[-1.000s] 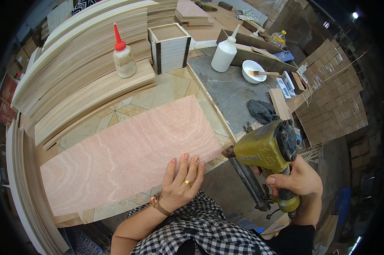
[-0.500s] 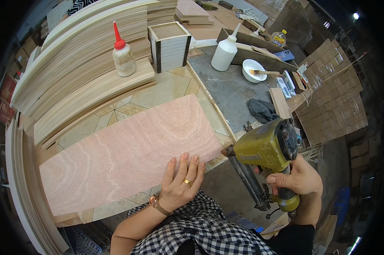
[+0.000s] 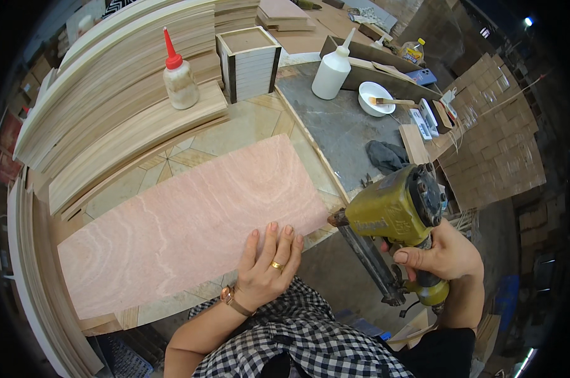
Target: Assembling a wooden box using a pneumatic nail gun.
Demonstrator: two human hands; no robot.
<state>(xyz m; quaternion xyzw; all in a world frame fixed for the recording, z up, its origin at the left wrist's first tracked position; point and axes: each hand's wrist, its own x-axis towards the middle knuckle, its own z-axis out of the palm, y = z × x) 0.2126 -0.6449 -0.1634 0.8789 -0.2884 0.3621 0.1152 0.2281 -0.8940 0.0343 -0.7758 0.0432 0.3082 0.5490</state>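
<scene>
A pinkish plywood board (image 3: 171,227) lies flat across the worktable. My left hand (image 3: 269,264), with a ring and a wristwatch, rests on its near edge toward the right, fingers stretched out and pressing on the wood. In my right hand (image 3: 445,252) is a yellow-green nail gun (image 3: 389,205), held by its handle. The gun's nose meets or nearly meets the board's right end; contact cannot be made out for sure. Its long dark magazine slants down toward me. The trigger finger is partly hidden behind the gun.
Stacked wood strips (image 3: 133,82) line the far left, bearing a red-tipped glue bottle (image 3: 181,85). Beyond the board stand a small box (image 3: 253,66), a white squeeze bottle (image 3: 331,74) and a bowl (image 3: 375,94) with a brush. A dark cloth (image 3: 385,155) lies near the gun; wrapped cartons (image 3: 496,135) rise at right.
The view has shifted slightly. My left hand stays on the board, and the nail gun keeps its place at the board's right end, its body tilted a little differently.
</scene>
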